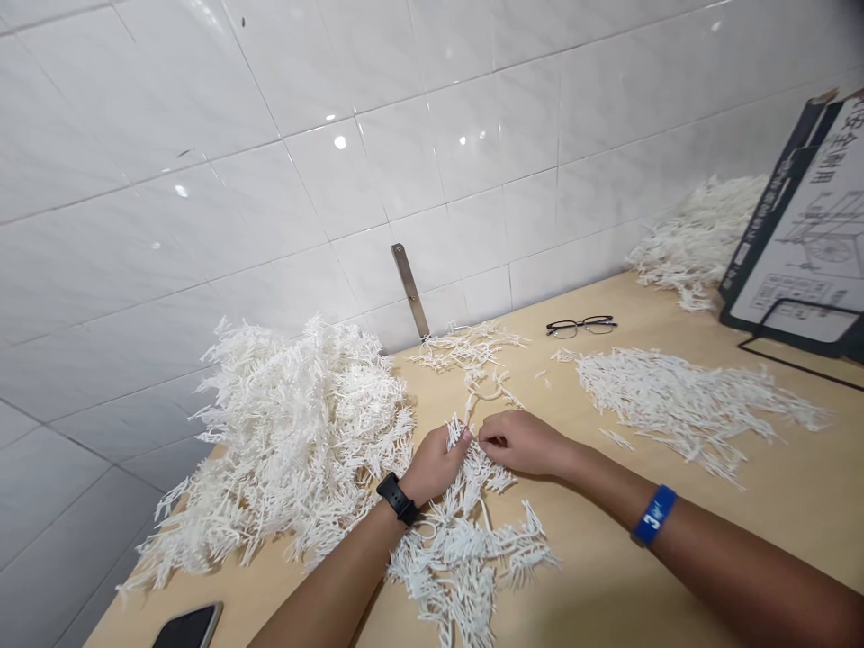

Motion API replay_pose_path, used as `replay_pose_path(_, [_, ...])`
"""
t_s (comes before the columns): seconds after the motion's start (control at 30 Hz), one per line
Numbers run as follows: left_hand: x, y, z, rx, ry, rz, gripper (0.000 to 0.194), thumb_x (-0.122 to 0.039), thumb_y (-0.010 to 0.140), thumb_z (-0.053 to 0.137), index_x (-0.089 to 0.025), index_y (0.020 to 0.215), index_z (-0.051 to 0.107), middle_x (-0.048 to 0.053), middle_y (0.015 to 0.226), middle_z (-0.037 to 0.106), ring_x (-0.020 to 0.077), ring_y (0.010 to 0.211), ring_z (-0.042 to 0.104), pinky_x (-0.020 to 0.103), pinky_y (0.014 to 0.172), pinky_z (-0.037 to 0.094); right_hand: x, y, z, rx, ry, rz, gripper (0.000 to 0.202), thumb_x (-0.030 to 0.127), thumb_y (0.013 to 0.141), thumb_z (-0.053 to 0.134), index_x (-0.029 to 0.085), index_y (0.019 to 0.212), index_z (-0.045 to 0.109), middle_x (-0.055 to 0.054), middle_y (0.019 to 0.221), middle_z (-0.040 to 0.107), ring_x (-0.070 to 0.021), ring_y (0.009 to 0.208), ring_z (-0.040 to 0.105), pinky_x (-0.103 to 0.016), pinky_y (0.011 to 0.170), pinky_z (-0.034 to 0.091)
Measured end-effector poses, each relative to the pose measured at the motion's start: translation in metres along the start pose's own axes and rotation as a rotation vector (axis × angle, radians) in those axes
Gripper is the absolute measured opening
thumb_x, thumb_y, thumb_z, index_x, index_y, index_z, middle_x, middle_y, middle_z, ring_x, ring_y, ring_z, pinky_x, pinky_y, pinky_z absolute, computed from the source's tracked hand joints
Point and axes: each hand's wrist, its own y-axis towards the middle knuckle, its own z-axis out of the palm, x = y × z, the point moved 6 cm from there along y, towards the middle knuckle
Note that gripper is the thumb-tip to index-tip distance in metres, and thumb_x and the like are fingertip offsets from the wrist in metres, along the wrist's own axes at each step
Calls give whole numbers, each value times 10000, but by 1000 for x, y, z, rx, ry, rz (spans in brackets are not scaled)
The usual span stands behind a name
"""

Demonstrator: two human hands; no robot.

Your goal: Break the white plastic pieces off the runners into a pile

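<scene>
My left hand (436, 466), with a black watch on its wrist, is closed around a bunch of white branched plastic strands (476, 472). Its thumb and fingertips pinch the bunch near the top. Close beside it on the right, my right hand (523, 441) has thumb and forefinger pinched together at the edge of the bunch. What sits between those fingertips is too small to make out. More white strands (465, 558) trail onto the table below the hands. To the left stands a big heap of white branched strands (303, 423).
Loose short white pieces (675, 400) are spread on the right, and bare stems (469, 346) lie near the tiled wall (472, 153). Also on the table (594, 558) are eyeglasses (581, 327), a phone (189, 627), a printed box (810, 234) and another white pile (702, 229).
</scene>
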Motion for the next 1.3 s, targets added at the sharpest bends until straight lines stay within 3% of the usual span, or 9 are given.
replay_pose_path(0.23, [-3,-2,0,35,4,38,484,-591,943,346,-174,734,476,15,716,530,152,686,451,262,653,378,0,5,-6,-52,-258,123,213,183,835,521,180,657,638,-50,750,682,-155,655,566,-271,567,243])
replay_pose_path(0.5, [3,-3,0,-18,-53,-44,462,-575,932,398,-158,773,518,8,719,515,150,699,466,273,671,371,-78,-16,-53,-222,-200,611,261,242,865,453,197,683,633,-53,750,686,-166,632,547,-263,544,264])
replay_pose_path(0.87, [6,-2,-1,-34,-78,-79,428,-549,920,437,-153,795,541,19,749,569,165,727,511,283,697,391,-114,-40,-91,-260,-321,906,232,299,862,472,183,799,663,-143,872,691,-260,762,620,-310,586,333])
replay_pose_path(1.03, [5,-2,-1,-38,-68,-75,420,-547,917,440,-155,796,531,19,760,578,166,731,515,282,698,389,-112,-39,-90,-309,-326,850,211,285,865,471,183,928,644,-134,915,693,-247,773,607,-300,596,322])
replay_pose_path(1.1, [5,-2,-2,-41,-55,-81,419,-544,917,437,-156,785,528,17,747,573,164,719,508,280,686,382,-102,-31,-81,-327,-247,747,200,270,866,460,191,859,643,-102,875,697,-215,742,594,-284,586,315])
replay_pose_path(1.2, [4,-2,-2,-39,-51,-84,418,-539,917,438,-157,771,525,14,736,571,162,712,506,278,683,379,-87,-18,-59,-256,-9,590,231,233,843,451,189,686,615,-55,740,684,-171,668,575,-259,581,332])
replay_pose_path(1.3, [4,-2,-2,-39,-59,-79,407,-532,914,449,-157,779,534,16,753,583,161,716,510,275,685,383,-85,-11,-39,-183,165,573,227,190,807,451,178,642,607,-45,664,671,-156,634,577,-245,585,350])
